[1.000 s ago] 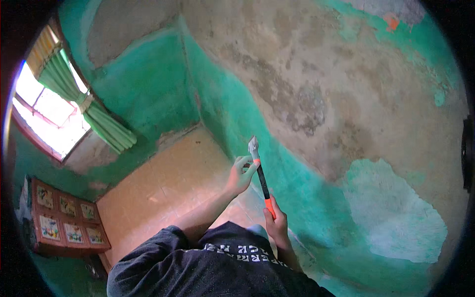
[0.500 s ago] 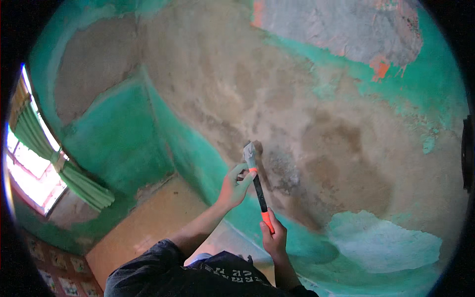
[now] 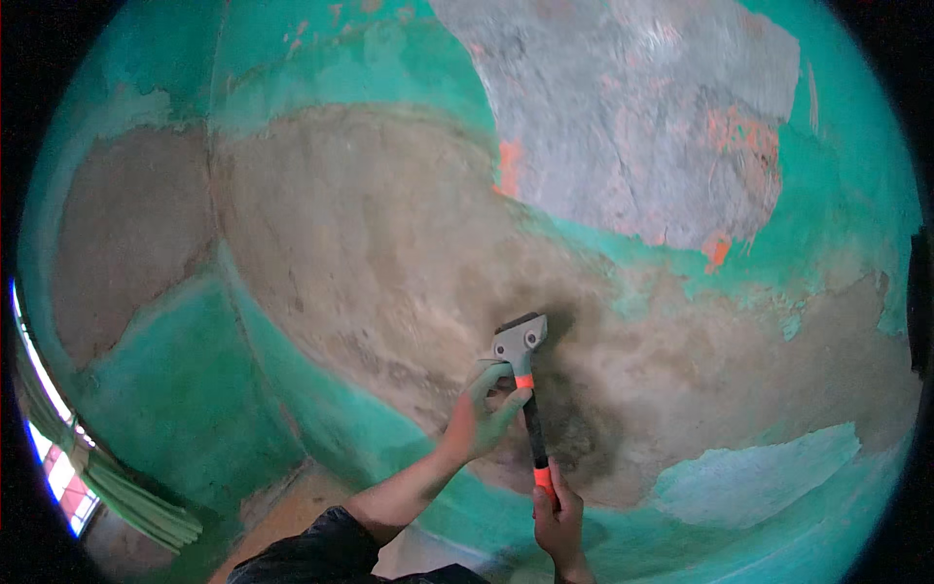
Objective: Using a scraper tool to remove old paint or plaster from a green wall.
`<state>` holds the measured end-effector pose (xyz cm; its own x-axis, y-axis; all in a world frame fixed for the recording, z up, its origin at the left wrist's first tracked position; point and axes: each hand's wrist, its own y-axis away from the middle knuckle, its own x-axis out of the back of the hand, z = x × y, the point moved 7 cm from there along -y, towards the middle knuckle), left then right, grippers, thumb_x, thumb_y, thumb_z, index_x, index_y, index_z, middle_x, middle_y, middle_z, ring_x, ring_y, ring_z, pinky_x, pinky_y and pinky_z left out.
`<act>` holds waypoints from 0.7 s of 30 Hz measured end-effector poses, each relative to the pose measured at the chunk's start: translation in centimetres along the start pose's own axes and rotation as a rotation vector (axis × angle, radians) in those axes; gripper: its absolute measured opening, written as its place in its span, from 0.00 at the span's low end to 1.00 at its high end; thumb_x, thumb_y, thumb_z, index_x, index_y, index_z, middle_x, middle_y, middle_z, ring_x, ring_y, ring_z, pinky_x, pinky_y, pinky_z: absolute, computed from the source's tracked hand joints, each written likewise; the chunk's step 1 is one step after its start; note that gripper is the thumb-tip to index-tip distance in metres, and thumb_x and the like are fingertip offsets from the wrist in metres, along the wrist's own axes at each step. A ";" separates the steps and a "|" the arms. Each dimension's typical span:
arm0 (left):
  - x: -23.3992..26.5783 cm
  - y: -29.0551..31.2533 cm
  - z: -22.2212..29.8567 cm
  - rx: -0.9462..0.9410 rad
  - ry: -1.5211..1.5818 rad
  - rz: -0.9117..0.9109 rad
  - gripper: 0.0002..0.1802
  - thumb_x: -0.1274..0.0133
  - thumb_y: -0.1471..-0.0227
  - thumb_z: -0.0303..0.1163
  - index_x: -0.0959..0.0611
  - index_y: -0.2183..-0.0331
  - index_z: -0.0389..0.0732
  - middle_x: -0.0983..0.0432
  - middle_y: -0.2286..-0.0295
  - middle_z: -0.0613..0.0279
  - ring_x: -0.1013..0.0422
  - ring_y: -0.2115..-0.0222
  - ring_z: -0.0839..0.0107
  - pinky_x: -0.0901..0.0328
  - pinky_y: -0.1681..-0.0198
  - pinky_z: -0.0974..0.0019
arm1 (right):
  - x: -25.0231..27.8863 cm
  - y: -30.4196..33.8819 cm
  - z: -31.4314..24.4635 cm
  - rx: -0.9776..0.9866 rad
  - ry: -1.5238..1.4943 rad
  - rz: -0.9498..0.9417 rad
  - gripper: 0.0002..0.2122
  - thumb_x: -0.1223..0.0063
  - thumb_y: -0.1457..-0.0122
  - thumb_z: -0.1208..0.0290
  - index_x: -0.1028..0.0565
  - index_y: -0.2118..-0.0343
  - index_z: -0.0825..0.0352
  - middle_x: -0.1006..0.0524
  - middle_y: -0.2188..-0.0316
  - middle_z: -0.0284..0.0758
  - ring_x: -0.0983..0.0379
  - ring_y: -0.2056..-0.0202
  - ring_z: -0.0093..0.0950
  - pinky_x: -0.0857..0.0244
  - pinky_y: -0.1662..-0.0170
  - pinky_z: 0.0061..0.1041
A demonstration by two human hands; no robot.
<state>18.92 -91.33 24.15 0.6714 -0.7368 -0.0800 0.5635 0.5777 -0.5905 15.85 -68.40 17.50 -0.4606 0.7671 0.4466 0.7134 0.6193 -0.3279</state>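
Observation:
A long-handled scraper [image 3: 534, 422] with a grey head and a black-and-orange handle is held up in front of the wall. Its head, with two round fasteners, lies close to a bare brown patch [image 3: 389, 214]; whether the blade touches cannot be made out. My left hand [image 3: 479, 414] grips the upper handle, just below the head, thumb and fingers closed round it. Lower down, my right hand [image 3: 558, 516] is wrapped round the orange end of the handle.
Green paint [image 3: 175, 389] surrounds the bare patch. A large grey patch [image 3: 632, 127] with orange traces lies above right, a pale green one [image 3: 754, 477] at lower right. A wall corner runs down the left. Beyond it hangs a green curtain [image 3: 126, 496] by a bright window.
The view has tilted upward, showing more of the upper wall. Against the wall, the scraper has moved higher, and its head has turned so its broad face shows. Both hands keep their hold.

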 end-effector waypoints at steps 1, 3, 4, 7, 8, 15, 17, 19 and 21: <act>1.0 -0.6 0.8 -0.053 -0.050 -0.006 0.17 0.37 0.41 0.34 0.19 0.52 0.37 0.24 0.59 0.55 0.24 0.57 0.63 0.30 0.53 0.61 | -0.5 -0.2 -1.7 0.011 0.037 0.041 0.25 0.45 0.34 0.68 0.30 0.37 0.72 0.18 0.56 0.51 0.18 0.60 0.38 0.26 0.56 0.34; 2.4 -2.1 2.2 -0.012 -0.026 -0.072 0.18 0.36 0.42 0.35 0.19 0.52 0.38 0.25 0.59 0.53 0.24 0.57 0.59 0.30 0.53 0.60 | -1.6 -0.6 -4.5 0.014 0.079 0.096 0.24 0.46 0.34 0.68 0.30 0.37 0.73 0.18 0.56 0.51 0.18 0.61 0.40 0.26 0.56 0.35; 3.3 -2.1 4.0 0.008 -0.052 -0.080 0.19 0.35 0.42 0.36 0.19 0.53 0.38 0.25 0.59 0.53 0.24 0.59 0.59 0.30 0.53 0.60 | -2.0 0.1 -6.9 0.071 0.166 0.155 0.24 0.47 0.34 0.69 0.30 0.37 0.73 0.19 0.55 0.51 0.18 0.60 0.43 0.26 0.55 0.36; 4.6 -4.7 4.9 -0.054 0.001 -0.078 0.20 0.34 0.44 0.37 0.19 0.53 0.39 0.26 0.62 0.54 0.25 0.62 0.58 0.30 0.55 0.60 | -3.9 -0.5 -11.0 0.169 0.373 0.260 0.23 0.50 0.34 0.71 0.30 0.37 0.74 0.20 0.54 0.54 0.20 0.57 0.49 0.27 0.52 0.38; 4.9 -5.6 4.7 -0.125 0.071 -0.062 0.20 0.34 0.44 0.38 0.18 0.54 0.39 0.26 0.63 0.54 0.25 0.63 0.58 0.29 0.56 0.60 | -4.4 -1.1 -12.5 0.203 0.336 0.297 0.23 0.51 0.33 0.71 0.31 0.37 0.74 0.20 0.54 0.54 0.20 0.56 0.50 0.27 0.51 0.39; 5.2 -11.4 7.8 -0.129 0.098 -0.169 0.21 0.32 0.47 0.41 0.18 0.57 0.39 0.25 0.66 0.59 0.25 0.66 0.67 0.29 0.62 0.62 | -5.3 -2.9 -17.2 0.062 0.173 0.402 0.23 0.56 0.29 0.73 0.34 0.33 0.70 0.29 0.76 0.38 0.34 0.76 0.23 0.35 0.69 0.26; 5.3 -12.2 10.5 -0.058 -0.002 -0.334 0.19 0.34 0.43 0.39 0.18 0.55 0.39 0.19 0.63 0.58 0.22 0.65 0.74 0.29 0.64 0.65 | -5.0 -3.5 -19.8 0.025 0.222 0.432 0.23 0.57 0.29 0.75 0.34 0.32 0.68 0.29 0.77 0.36 0.35 0.77 0.20 0.37 0.71 0.26; 5.7 -13.2 12.1 -0.077 -0.020 -0.368 0.20 0.35 0.42 0.42 0.18 0.54 0.39 0.17 0.63 0.57 0.21 0.65 0.73 0.29 0.62 0.65 | -4.7 -3.7 -22.1 0.022 0.270 0.459 0.22 0.57 0.29 0.76 0.33 0.33 0.68 0.30 0.77 0.36 0.36 0.77 0.19 0.37 0.72 0.25; 5.5 -14.2 13.7 -0.064 -0.048 -0.379 0.21 0.35 0.43 0.45 0.17 0.54 0.40 0.17 0.65 0.59 0.21 0.65 0.71 0.29 0.61 0.64 | -4.0 -3.6 -24.2 0.012 0.331 0.496 0.22 0.57 0.29 0.76 0.33 0.33 0.67 0.30 0.77 0.36 0.36 0.76 0.19 0.38 0.72 0.24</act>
<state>21.23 -98.75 43.08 0.4435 -0.8759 0.1902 0.7458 0.2429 -0.6203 27.89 -77.76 37.08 0.1168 0.8736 0.4725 0.7942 0.2035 -0.5726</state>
